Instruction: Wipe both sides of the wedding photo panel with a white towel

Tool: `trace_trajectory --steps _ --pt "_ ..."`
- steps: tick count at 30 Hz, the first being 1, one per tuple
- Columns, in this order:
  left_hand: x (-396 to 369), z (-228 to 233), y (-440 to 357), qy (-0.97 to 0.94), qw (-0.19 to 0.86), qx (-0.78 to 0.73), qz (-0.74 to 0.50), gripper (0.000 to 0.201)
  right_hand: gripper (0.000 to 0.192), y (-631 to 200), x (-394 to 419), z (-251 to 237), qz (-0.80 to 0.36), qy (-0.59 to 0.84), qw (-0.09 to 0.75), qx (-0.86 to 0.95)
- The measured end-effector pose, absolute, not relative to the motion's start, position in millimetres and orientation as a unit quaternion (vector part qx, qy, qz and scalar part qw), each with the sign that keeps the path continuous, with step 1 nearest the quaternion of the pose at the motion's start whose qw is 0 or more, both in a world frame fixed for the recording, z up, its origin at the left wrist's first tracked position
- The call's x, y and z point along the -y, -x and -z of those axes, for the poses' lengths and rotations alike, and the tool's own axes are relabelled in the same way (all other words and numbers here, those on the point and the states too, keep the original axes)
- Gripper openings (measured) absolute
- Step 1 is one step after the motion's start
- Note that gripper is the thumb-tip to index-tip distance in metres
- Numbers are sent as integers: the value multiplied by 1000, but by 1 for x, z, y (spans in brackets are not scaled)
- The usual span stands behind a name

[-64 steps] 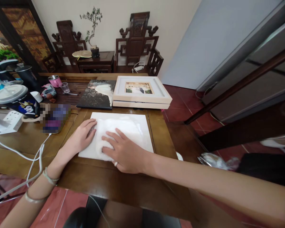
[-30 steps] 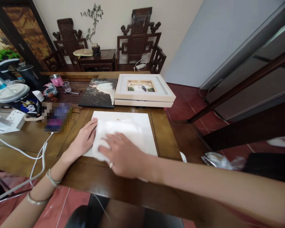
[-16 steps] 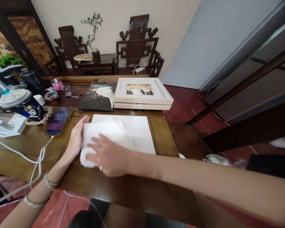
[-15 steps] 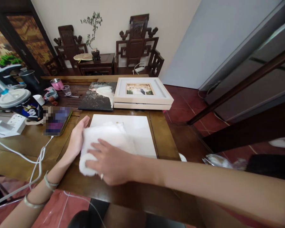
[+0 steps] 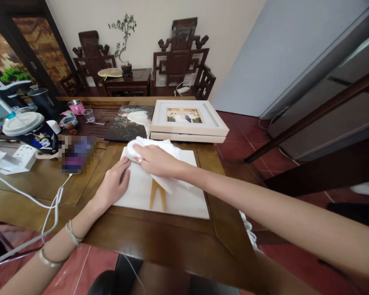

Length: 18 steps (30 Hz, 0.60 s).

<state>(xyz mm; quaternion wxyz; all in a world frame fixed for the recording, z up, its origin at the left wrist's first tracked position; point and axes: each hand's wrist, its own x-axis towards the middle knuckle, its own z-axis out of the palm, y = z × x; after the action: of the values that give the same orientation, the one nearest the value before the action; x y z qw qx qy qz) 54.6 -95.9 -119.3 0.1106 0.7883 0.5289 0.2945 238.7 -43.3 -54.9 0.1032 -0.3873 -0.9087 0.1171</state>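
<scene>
A white rectangular panel lies flat on the wooden table, with a tan forked shape showing on its near half. My right hand is closed on a fluffy white cloth and presses it against the panel's far part. The cloth and hand cover the upper end of the forked shape. Along the panel's left edge rests my left hand, palm down, fingers extended, their tips close to the cloth. It holds nothing.
Behind the panel lie a dark picture and stacked white frames. To the left are a phone, a lidded cup, a power strip and white cables. The table's right edge drops to red floor tiles.
My right hand has moved the cloth away from me, from the near left corner to the far part, uncovering the forked shape. My left hand has turned palm down onto the panel's edge.
</scene>
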Motion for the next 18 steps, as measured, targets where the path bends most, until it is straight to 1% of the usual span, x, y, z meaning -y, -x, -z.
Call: trace_trajectory --steps 4,7,12,16,18 --pt "96 119 -55 -783 107 -535 -300 40 25 -215 18 51 -131 369 122 912" --pt "96 120 -54 -784 105 -534 -298 40 24 -217 13 50 -137 367 122 912" --pt "95 123 -52 -789 95 -527 -301 37 21 -274 23 57 -137 384 119 905" --pt "95 124 -53 -791 94 -525 -300 37 17 -331 38 71 -125 417 118 893" --pt "95 124 -54 -792 91 -524 -299 37 16 -348 49 79 -118 408 123 897"
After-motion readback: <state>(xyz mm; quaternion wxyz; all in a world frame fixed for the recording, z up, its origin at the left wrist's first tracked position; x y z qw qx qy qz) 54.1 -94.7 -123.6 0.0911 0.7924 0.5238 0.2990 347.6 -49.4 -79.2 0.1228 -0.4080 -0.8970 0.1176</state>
